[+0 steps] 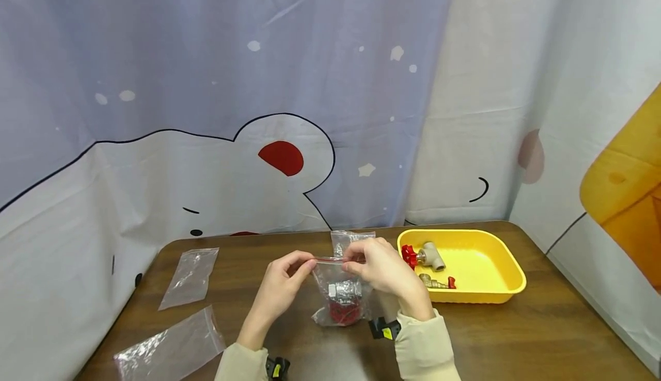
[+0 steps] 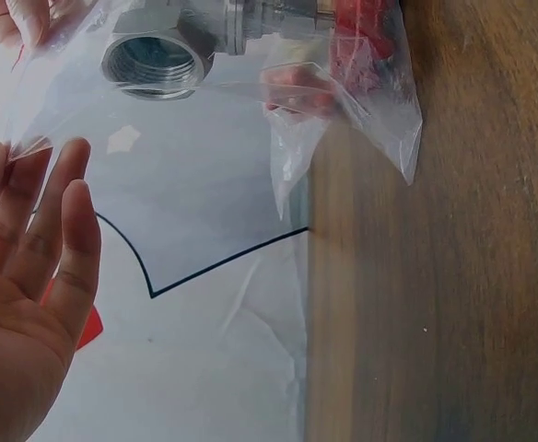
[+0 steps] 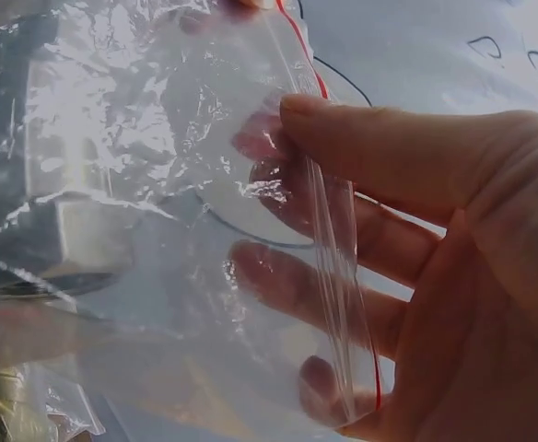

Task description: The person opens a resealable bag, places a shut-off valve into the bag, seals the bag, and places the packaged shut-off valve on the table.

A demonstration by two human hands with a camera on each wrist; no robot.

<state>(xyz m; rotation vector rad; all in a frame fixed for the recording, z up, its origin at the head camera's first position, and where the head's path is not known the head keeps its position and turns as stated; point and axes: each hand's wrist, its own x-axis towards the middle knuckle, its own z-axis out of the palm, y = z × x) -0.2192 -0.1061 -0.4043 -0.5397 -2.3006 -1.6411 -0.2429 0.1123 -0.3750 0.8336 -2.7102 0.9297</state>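
A clear zip bag with a red line along its mouth holds a valve that has a silver threaded body and a red handle. My left hand pinches the left end of the bag's mouth between thumb and fingers. Farther along the same edge, my right hand pinches the zip strip, thumb in front and fingers behind the film. The left wrist view shows the valve's open threaded end through the plastic. The bag hangs upright, its lower part close to the wooden table.
Another clear bag stands behind the held one, its contents mostly hidden. Two flat zip bags lie at the left. At the right, a yellow tray holds a red-handled valve and a smaller brass valve. A curtain hangs behind the table.
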